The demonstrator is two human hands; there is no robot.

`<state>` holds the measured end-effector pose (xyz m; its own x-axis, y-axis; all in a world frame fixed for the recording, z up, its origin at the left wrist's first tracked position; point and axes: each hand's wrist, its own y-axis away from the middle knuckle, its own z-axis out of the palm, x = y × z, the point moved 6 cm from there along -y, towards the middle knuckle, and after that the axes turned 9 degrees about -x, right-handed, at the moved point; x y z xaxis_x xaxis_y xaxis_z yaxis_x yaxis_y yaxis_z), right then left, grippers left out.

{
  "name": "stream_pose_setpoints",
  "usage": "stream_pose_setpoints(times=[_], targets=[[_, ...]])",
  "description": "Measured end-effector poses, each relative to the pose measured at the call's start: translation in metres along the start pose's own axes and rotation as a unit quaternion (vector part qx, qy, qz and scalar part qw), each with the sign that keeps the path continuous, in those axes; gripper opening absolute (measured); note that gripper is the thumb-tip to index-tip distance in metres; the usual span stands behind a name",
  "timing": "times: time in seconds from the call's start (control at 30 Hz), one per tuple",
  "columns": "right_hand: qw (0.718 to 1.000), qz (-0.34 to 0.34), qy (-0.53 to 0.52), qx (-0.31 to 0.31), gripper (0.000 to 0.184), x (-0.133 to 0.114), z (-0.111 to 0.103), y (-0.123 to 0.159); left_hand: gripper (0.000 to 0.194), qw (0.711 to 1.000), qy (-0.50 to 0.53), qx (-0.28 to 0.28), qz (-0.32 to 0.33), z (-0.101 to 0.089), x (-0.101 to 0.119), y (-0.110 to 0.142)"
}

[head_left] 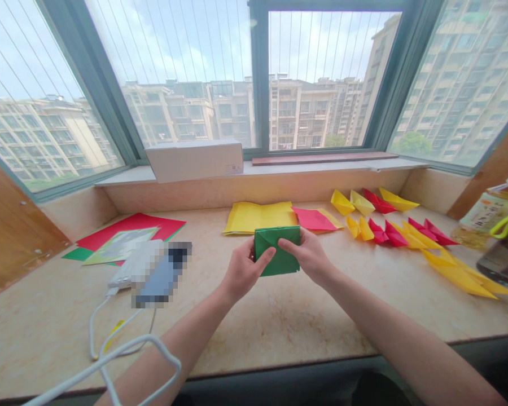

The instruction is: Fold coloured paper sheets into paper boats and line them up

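**Green paper:** A folded green origami paper (pixel 277 260) is held in front of the wearer, over a marble-look counter (pixel 258 330); whether it touches the counter cannot be told.

**Left hand:** The left hand (pixel 242 269) closes in a narrow pinch on the paper's left side, its thumb (pixel 266 258) laid across the top face and its fingers out of sight.

**Right hand:** The right hand (pixel 307 256) takes the right side in a matching narrow pinch, its thumb (pixel 288 244) pressing near the upper edge.

**Handling:** Even thumb pressure from both sides looks best for keeping the layers square and the creases sharp.

**Behind the paper:** A yellow sheet (pixel 260 218) and a red sheet (pixel 312 219) lie open.

**Right of the paper:** Yellow paper boats (pixel 459 276) and red paper boats (pixel 387 233) stand in rows, near a plastic drink bottle (pixel 493 211).

**Left of the paper:** A stack of red paper (pixel 129 228) lies beside a white power bank (pixel 135 262), with a white cable (pixel 110 344) trailing toward the wearer and a pixelated object (pixel 158 274) resting on the power bank.
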<state>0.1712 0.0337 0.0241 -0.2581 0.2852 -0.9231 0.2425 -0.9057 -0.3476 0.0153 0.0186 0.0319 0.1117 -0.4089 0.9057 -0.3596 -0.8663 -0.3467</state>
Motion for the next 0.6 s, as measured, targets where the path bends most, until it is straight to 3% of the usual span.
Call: stream_pose_setpoints(times=[0.17, 0.33, 0.5, 0.6], targets=[[1.0, 0.007, 0.015, 0.01, 0.033, -0.003, -0.002, 0.002, 0.036, 0.997, 0.051, -0.043, -0.033, 0.004, -0.012, -0.004], [1.0, 0.018, 0.012, -0.004, 0.032, -0.004, 0.0, 0.002, 0.036, 0.996, 0.077, -0.044, -0.025, 0.003, -0.013, -0.005], [0.996, 0.036, -0.044, -0.076, 0.037, -0.004, 0.011, 0.002, 0.04, 0.993, 0.115, 0.024, -0.016, -0.005, -0.013, -0.007], [0.994, 0.038, -0.038, -0.092, 0.04, -0.002, 0.013, 0.001, 0.06, 0.989, 0.133, 0.056, -0.019, -0.01, -0.015, -0.007]])
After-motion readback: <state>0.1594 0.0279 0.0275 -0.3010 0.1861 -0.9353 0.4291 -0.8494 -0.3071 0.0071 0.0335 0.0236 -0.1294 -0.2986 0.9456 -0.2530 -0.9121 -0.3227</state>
